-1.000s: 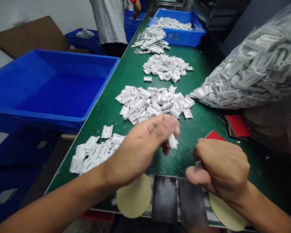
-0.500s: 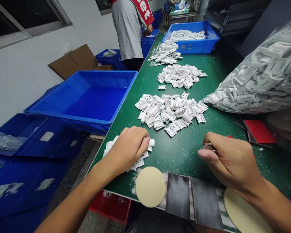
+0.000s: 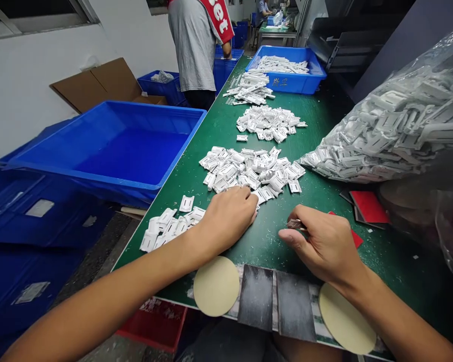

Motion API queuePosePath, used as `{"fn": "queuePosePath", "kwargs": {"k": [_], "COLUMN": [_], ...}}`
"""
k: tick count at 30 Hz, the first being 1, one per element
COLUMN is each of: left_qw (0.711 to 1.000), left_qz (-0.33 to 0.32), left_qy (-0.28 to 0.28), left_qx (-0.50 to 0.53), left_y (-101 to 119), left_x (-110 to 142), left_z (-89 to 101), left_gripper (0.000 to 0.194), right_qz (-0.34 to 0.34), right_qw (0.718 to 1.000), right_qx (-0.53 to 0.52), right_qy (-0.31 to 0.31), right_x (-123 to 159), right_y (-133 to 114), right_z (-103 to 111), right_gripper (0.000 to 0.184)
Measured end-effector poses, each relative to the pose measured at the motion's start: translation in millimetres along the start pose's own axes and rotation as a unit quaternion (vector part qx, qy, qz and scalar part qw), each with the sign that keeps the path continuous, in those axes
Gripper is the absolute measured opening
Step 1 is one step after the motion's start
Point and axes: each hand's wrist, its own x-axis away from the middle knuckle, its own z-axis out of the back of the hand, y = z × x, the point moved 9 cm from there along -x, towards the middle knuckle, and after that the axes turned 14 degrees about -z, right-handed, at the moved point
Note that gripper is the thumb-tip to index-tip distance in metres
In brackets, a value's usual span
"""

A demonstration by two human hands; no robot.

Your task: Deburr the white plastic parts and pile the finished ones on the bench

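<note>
My left hand (image 3: 228, 218) rests with curled fingertips on the near edge of a large heap of white plastic clips (image 3: 245, 171). Whether those fingers hold a clip is hidden. A smaller heap of the same clips (image 3: 168, 227) lies just left of that wrist. My right hand (image 3: 326, 244) pinches a small metal-tipped tool (image 3: 295, 223) between thumb and forefinger, above the green table mat (image 3: 272, 251). Two round tan pads (image 3: 216, 286) and two dark worn strips (image 3: 256, 296) lie along the near table edge, under my forearms.
A big clear bag of white clips (image 3: 385, 130) sits at the right, beside red pads (image 3: 368, 207). A blue tub (image 3: 113, 146) stands left of the table. Farther along are more heaps and a blue crate of clips (image 3: 287, 70). A co-worker (image 3: 196, 50) stands at the far left.
My left hand has moved off the small heap, forward and right to the large heap's edge. My right hand has shifted slightly left, still pinching the tool.
</note>
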Motion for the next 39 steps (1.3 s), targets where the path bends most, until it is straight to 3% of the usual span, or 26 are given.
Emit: {"fn": "queuePosePath", "kwargs": {"k": [2,4,7,9,11,14,17,19,21,25,27,31,34,36,39], "left_qw": [0.999,0.988,0.94,0.913,0.906,0.884,0.83,0.801,0.784,0.791,0.78,0.723,0.677,0.685,0.753], "left_qz": [-0.016,-0.066,-0.178,-0.226,-0.216,-0.104,0.005,0.05,0.08,0.097,0.106,0.137,0.141,0.13,0.091], "left_qy": [0.037,0.127,0.284,0.333,0.353,0.381,0.346,0.319,0.325,0.354,0.355,0.385,0.42,0.435,0.461], "left_qx": [0.018,0.049,0.068,0.062,0.09,0.25,0.436,0.504,0.522,0.49,0.504,0.557,0.587,0.57,0.461], "left_y": [1,7,22,31,31,13,3,4,1,2,9,19,18,16,17], "left_x": [-1,3,19,29,32,30,23,19,21,27,28,29,29,32,41], "left_z": [8.0,26.4,54.7,59.6,58.5,53.9,38.2,30.8,30.1,33.9,29.7,20.5,21.5,28.5,48.6], "left_gripper": [0.017,0.017,0.012,0.013,0.016,0.028,0.022,0.01,0.008,0.011,0.015,0.022,0.024,0.017,0.012], "right_qz": [-0.005,-0.024,-0.078,-0.092,-0.092,-0.127,-0.183,-0.208,-0.223,-0.223,-0.215,-0.208,-0.207,-0.198,-0.188], "right_qw": [1.0,0.997,0.985,0.975,0.965,0.941,0.921,0.912,0.906,0.898,0.887,0.861,0.865,0.871,0.862], "right_qx": [-0.022,-0.067,-0.157,-0.203,-0.242,-0.307,-0.343,-0.352,-0.357,-0.371,-0.397,-0.452,-0.45,-0.444,-0.464], "right_qy": [0.005,0.012,0.002,-0.024,-0.047,-0.061,-0.039,-0.023,-0.032,-0.079,-0.101,-0.105,-0.075,-0.068,-0.077], "right_x": [0,-1,-4,-5,-5,-3,0,3,4,5,4,3,4,6,10], "right_y": [0,2,8,6,1,0,8,13,17,16,13,10,9,6,1], "right_z": [3,8,13,13,13,13,11,9,3,-8,-11,-9,-2,2,4], "right_gripper": [0.058,0.057,0.05,0.033,0.018,0.012,0.01,0.014,0.018,0.022,0.024,0.021,0.023,0.024,0.021]}}
